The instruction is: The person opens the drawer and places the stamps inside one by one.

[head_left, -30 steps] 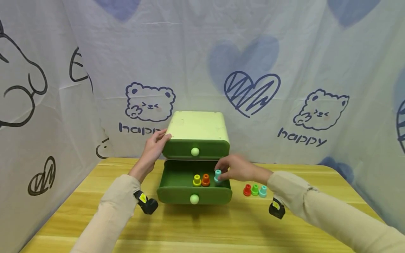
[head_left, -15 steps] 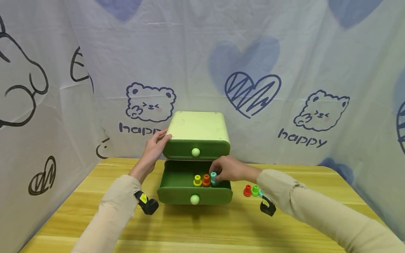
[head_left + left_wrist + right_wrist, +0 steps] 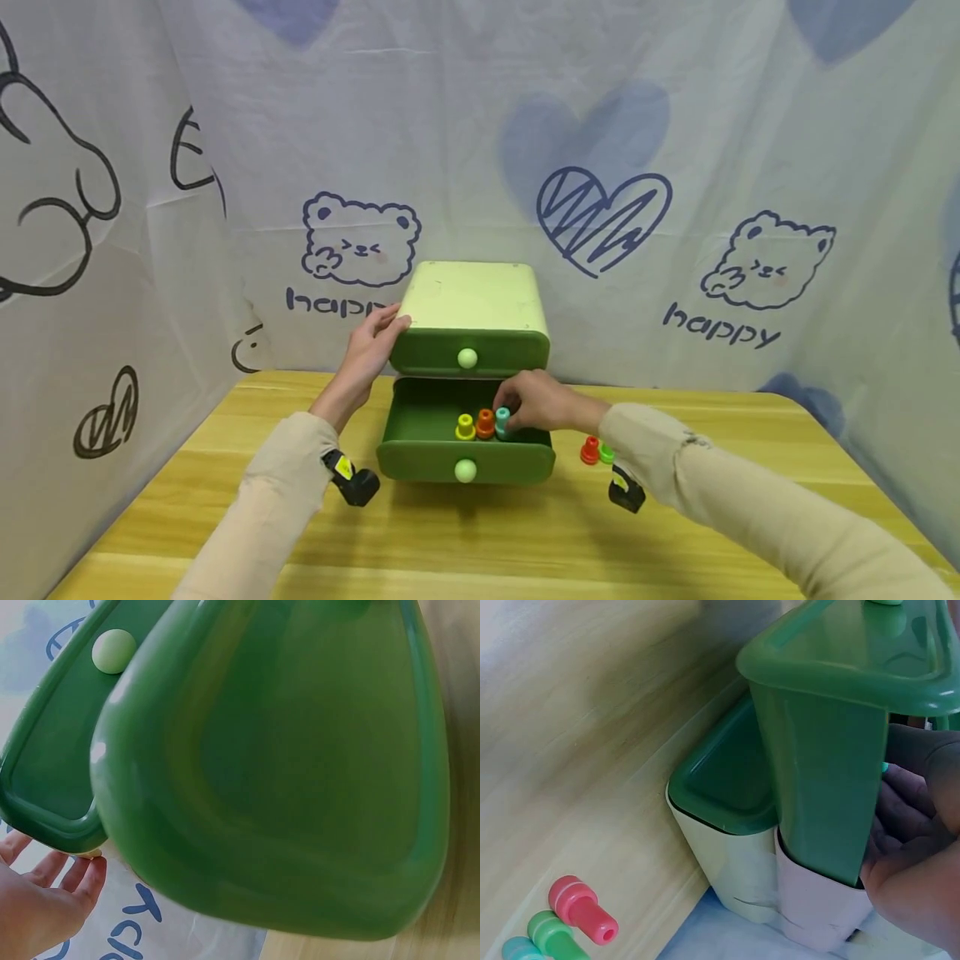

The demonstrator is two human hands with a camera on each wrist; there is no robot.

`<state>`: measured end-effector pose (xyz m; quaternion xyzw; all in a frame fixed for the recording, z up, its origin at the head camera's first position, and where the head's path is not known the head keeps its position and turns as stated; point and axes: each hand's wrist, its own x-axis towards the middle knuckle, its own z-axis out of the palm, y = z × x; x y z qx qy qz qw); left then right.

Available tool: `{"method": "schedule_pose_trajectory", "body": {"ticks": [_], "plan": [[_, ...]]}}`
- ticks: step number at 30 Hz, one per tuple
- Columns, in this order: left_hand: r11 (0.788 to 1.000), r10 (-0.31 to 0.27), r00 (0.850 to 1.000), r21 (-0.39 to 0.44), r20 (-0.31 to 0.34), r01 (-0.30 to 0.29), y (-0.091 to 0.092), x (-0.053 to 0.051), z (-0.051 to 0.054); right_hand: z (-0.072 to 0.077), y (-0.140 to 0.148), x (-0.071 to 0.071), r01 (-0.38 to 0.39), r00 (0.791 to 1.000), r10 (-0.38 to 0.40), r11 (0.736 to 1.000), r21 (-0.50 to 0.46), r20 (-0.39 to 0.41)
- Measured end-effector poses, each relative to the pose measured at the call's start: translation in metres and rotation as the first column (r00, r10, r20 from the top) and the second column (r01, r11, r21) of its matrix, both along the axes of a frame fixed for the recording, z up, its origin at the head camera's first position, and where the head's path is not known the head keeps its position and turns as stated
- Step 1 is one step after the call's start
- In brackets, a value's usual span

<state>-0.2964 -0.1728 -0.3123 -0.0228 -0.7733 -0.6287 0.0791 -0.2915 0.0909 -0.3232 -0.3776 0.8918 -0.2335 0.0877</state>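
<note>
A small cabinet with a cream top and green drawers stands on the table. Its upper drawer front is closed; the drawer below is pulled out. In that drawer a yellow peg, an orange peg and a light blue peg stand in a row. My right hand reaches over the drawer's right side and pinches the light blue peg. My left hand rests against the cabinet's upper left side, fingers fairly straight.
On the table right of the cabinet stand a red peg and a green peg; a turquoise peg beside them shows in the right wrist view. Below the open drawer sits another closed drawer. A printed curtain hangs behind the table.
My right hand has moved left with the light blue peg, from the drawer's right side to beside the orange peg. The left hand stays on the cabinet.
</note>
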Motion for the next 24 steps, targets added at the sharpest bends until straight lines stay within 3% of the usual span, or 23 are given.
{"method": "schedule_pose_trajectory", "body": {"ticks": [14, 24], "plan": [[1.000, 0.008, 1.000, -0.001, 0.009, -0.008, -0.0001, 0.0001, 0.0008, -0.0056, -0.0031, -0.0026, 0.010, 0.998, -0.010, 1.000, -0.007, -0.054], [1.000, 0.005, 1.000, -0.004, 0.011, -0.005, -0.0003, 0.0008, 0.0011, 0.0018, -0.0010, 0.0018, -0.002, 0.998, 0.004, 1.000, 0.025, -0.067]]}}
